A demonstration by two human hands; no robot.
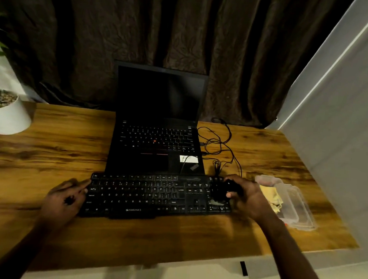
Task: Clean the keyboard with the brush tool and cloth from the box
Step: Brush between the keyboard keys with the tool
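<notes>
while gripping brush, right hand at keyboard right edge

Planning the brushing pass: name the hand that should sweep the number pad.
Right. The right hand has its grip on the black brush tool over the keyboard's number pad; the left hand steadies the far end.

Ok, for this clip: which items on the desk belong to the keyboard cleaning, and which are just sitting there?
Part of the job:
- keyboard
- black brush tool, held in the right hand over the number pad
- clear box, with a yellow cloth inside
- left hand, steadying the keyboard's left end

Just lying about:
- laptop
- cables
- potted plant
</notes>
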